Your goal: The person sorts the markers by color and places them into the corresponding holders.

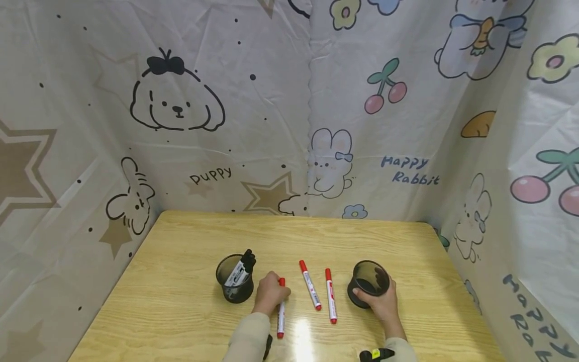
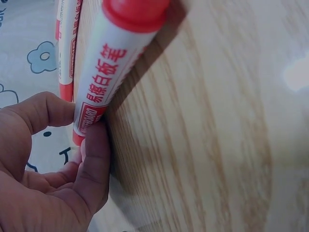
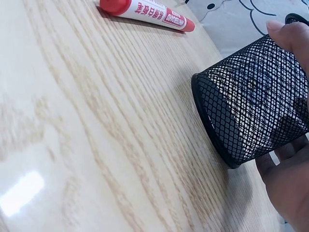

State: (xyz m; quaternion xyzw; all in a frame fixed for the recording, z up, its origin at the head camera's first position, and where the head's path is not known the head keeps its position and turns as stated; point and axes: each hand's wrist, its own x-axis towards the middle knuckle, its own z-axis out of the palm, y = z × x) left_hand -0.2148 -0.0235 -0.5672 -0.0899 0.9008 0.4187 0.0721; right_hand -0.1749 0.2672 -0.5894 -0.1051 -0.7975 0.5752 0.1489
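My left hand [image 1: 270,293] pinches a red-and-white whiteboard marker [image 1: 281,322] between thumb and fingers near its far end. In the left wrist view that marker [image 2: 104,67] slants across the table, its wide red end toward the camera. Off to the right, my right hand [image 1: 382,303] grips a black mesh pen cup [image 1: 357,296] round its side, thumb near the rim. The cup [image 3: 251,92] looks upright on the table, and no pens show in it. Two more red whiteboard markers, one [image 1: 310,286] left and one [image 1: 331,296] right, lie between the hands.
A second black mesh pen cup [image 1: 238,294] stands left of my left hand, with several black-capped markers [image 1: 242,266] leaning in it. The wooden table [image 1: 190,241] is enclosed by printed cloth [image 1: 267,100] at the back and both sides.
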